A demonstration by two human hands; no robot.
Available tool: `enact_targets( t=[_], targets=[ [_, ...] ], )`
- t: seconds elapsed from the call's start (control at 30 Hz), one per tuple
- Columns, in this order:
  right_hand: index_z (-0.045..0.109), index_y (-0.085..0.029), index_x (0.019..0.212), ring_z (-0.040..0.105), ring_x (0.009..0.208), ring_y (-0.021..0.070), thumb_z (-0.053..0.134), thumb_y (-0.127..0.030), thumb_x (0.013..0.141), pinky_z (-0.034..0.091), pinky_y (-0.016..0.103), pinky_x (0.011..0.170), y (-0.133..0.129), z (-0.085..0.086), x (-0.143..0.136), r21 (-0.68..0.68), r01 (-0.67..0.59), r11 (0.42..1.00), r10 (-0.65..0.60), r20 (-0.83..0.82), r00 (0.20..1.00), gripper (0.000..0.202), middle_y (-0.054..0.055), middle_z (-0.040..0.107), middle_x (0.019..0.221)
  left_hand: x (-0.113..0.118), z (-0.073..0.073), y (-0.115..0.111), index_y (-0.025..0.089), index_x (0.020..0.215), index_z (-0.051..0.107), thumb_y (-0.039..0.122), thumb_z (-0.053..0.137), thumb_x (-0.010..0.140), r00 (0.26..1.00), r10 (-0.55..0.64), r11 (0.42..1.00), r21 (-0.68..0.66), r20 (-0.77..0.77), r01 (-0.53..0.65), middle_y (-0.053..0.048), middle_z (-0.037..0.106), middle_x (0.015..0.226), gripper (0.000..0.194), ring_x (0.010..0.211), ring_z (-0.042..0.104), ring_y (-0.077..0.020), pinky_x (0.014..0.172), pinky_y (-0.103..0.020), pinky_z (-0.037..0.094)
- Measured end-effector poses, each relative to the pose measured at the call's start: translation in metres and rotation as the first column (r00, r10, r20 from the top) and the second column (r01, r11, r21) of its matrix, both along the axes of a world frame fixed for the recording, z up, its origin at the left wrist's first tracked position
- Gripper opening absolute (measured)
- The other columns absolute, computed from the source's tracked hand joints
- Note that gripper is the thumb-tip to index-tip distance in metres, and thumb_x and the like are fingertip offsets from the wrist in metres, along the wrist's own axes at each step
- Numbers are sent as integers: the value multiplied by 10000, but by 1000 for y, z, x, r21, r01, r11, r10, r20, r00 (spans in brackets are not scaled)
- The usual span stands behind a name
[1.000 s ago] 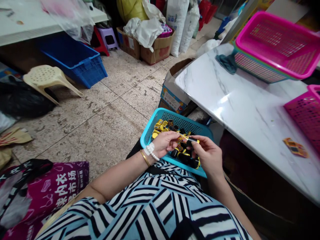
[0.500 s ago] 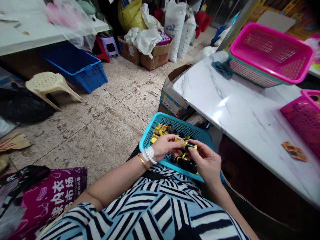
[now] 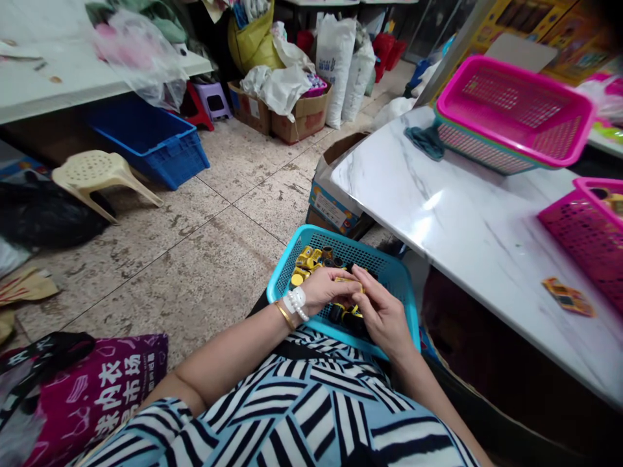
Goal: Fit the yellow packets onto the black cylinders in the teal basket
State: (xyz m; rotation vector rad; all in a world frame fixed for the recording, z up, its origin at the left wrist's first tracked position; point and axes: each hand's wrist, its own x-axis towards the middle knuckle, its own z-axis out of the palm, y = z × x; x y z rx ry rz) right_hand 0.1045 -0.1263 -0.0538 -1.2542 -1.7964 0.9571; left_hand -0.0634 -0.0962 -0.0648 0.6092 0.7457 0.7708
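Above a turquoise plastic basket [image 3: 287, 263] on my lap, my two hands meet at the fingertips. My left hand [image 3: 322, 290] is closed in a pinch round a small yellow piece [image 3: 347, 280], most of which the fingers hide. My right hand [image 3: 386, 312] is closed against the same piece from the other side, thumb and fingers pressed to its end. Several small yellow and black plastic parts lie in the basket, among them a round yellow cap [image 3: 296, 280] near the left hand.
To the right stands a white marbled table [image 3: 389, 175] with a pink basket [image 3: 516, 117], another pink basket [image 3: 579, 240] and an orange printed card [image 3: 568, 297]. Beyond my lap sits a cardboard box [image 3: 335, 201]. A cream stool [image 3: 92, 168] and blue crate [image 3: 170, 152] stand left.
My right hand has moved left and closed in on the left hand. The yellow and black piece, plainly seen between the hands before, is now mostly covered by fingers.
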Motion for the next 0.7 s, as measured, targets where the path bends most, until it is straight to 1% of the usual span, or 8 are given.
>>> enact_targets(
  t=[0.03, 0.1, 0.2, 0.33, 0.47, 0.53, 0.6, 0.7],
  targets=[
    [609, -304, 1333, 558, 1260, 265, 618, -271, 891, 468, 442, 1049, 0, 0, 0, 11, -5, 1000, 5, 17, 1000, 443, 59, 566, 1416, 0, -1, 0, 95, 836, 707, 456, 872, 586, 1000, -17, 1000, 2, 11, 17, -14, 635, 689, 469, 587, 584, -79, 589, -216, 477],
    [606, -304, 1332, 619, 1137, 249, 656, -277, 867, 549, 389, 916, -3, 2, 2, 22, 9, 1000, -10, 33, 999, 469, 86, 556, 1401, -1, 0, 0, 99, 819, 699, 466, 860, 607, 999, -34, 999, 11, 17, 34, -15, 632, 703, 454, 590, 580, -77, 576, -210, 470],
    [642, -300, 1269, 647, 916, 205, 701, -261, 831, 579, 341, 761, -9, 7, 6, 78, 54, 995, -56, 29, 998, 444, 93, 602, 1234, -1, 2, -2, 95, 816, 691, 461, 872, 588, 1000, -14, 1000, 12, -17, 14, -30, 648, 723, 467, 592, 589, -83, 565, -211, 469],
    [683, -279, 1136, 641, 787, 178, 697, -235, 836, 579, 343, 734, -10, 8, 10, 110, 95, 989, -98, 23, 995, 303, 69, 633, 1061, -1, 5, -3, 109, 880, 664, 529, 841, 606, 999, -12, 1000, -9, -42, 12, -43, 663, 756, 532, 591, 625, -106, 554, -224, 491],
    [639, -263, 1200, 667, 794, 173, 707, -223, 829, 593, 351, 767, -11, 3, 13, 90, 117, 989, -116, -18, 993, 380, 58, 663, 1048, -9, 2, -2, 129, 917, 632, 579, 803, 634, 992, -88, 995, -59, -91, 83, -54, 679, 773, 559, 525, 616, -106, 466, -201, 438],
    [623, -257, 1220, 687, 832, 182, 708, -218, 825, 603, 358, 794, -13, 2, 13, 83, 111, 990, -107, -50, 993, 405, 53, 689, 1042, -13, 1, -4, 116, 878, 642, 532, 828, 625, 990, -94, 996, -21, -102, 92, -42, 669, 742, 522, 526, 597, -89, 475, -190, 425],
    [656, -248, 1158, 695, 848, 190, 719, -225, 815, 607, 361, 805, -16, 3, 12, 97, 115, 989, -111, -41, 993, 349, 56, 706, 1027, -14, 0, -6, 115, 903, 667, 479, 833, 643, 992, -62, 996, 56, -110, 68, -27, 665, 732, 478, 549, 583, -80, 519, -195, 438],
    [707, -231, 1029, 700, 799, 190, 754, -255, 789, 613, 353, 767, -17, 3, 9, 72, 157, 985, -154, -46, 987, 246, 55, 721, 960, -10, 2, -10, 131, 986, 707, 399, 796, 716, 984, 12, 964, 263, -179, 36, -41, 698, 828, 390, 685, 616, -106, 660, -230, 484]
  ],
)
